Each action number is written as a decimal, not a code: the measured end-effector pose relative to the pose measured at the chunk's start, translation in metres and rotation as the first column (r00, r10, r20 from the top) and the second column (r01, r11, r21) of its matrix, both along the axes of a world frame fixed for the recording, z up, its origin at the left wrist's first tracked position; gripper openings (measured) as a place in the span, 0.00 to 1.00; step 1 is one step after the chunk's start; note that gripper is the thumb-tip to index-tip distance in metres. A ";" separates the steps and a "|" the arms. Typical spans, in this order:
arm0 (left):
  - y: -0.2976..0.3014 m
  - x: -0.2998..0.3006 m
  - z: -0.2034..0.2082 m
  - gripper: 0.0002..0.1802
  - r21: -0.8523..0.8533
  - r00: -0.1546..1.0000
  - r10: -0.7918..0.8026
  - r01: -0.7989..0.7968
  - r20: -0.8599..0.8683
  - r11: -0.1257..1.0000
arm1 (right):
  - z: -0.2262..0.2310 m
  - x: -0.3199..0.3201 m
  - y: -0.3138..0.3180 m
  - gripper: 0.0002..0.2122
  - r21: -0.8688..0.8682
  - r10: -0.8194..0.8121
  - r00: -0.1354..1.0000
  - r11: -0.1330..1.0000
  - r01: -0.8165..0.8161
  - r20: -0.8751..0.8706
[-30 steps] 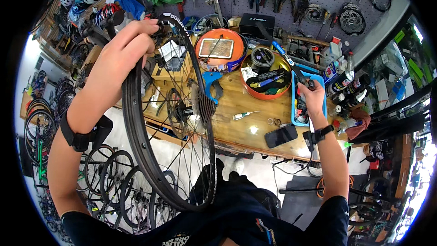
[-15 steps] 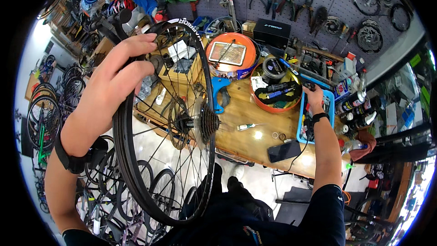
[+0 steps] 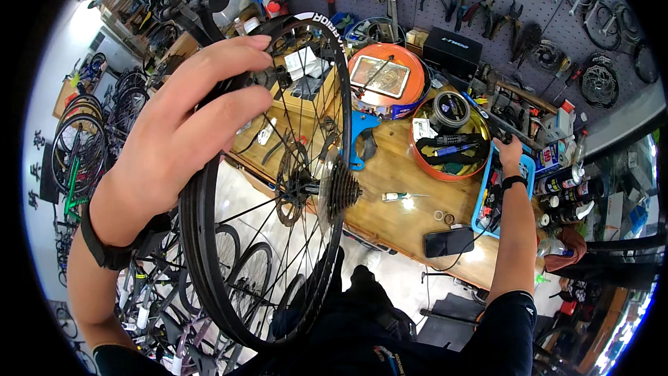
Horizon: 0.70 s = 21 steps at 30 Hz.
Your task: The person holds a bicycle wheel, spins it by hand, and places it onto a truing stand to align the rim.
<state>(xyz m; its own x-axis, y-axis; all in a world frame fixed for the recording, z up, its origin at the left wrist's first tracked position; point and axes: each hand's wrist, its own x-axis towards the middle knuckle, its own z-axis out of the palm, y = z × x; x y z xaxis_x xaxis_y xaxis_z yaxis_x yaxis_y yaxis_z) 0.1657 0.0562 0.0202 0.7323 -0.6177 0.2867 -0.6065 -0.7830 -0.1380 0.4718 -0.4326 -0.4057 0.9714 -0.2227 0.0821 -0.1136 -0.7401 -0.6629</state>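
In my left hand (image 3: 174,122) is a bicycle wheel (image 3: 201,257), its fingers closed round the upper left of the tyre. The wheel stands tilted between my body and the workbench. A cog cassette (image 3: 343,189) faces right on its hub, and a brake disc (image 3: 285,198) shows behind the spokes. At the bench's right side my right hand (image 3: 510,157) reaches to the far end of a blue plastic basket (image 3: 480,207) of small tools and parts. Its fingertips are closed at something dark that I cannot make out.
The wooden bench (image 3: 390,230) carries a phone (image 3: 449,242), a small white tube (image 3: 396,196), an orange bowl (image 3: 431,168) of tools and a blue tool (image 3: 362,136). Spray cans (image 3: 567,179) stand at the right. Pliers (image 3: 511,21) hang on the pegboard. Bicycles (image 3: 174,306) crowd the floor at left.
The whole view has swung, so the bench and its things sit further right and lower. The wheel stays in my left hand, and my right hand remains at the basket's far end.
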 end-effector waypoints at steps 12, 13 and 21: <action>0.002 -0.001 0.006 0.17 0.017 0.999 -0.035 0.035 -0.015 0.999 | -0.044 0.027 -0.063 0.20 -0.248 0.022 0.998 0.968 -0.037 -0.063; 0.000 -0.002 0.007 0.17 0.026 0.999 -0.044 0.045 -0.016 0.999 | -0.049 0.027 -0.058 0.19 -0.230 0.018 0.998 0.973 -0.031 -0.057; 0.000 0.002 0.001 0.19 0.007 1.000 -0.010 0.010 0.016 1.000 | -0.049 0.016 -0.048 0.20 -0.249 -0.023 0.993 0.968 -0.007 -0.116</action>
<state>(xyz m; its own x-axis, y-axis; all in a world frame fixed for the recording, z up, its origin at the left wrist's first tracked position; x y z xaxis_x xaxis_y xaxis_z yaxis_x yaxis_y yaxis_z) 0.1679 0.0566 0.0211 0.7212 -0.6274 0.2936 -0.6123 -0.7756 -0.1534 0.4876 -0.4810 -0.4545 0.9758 -0.2174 0.0216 -0.1860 -0.8786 -0.4399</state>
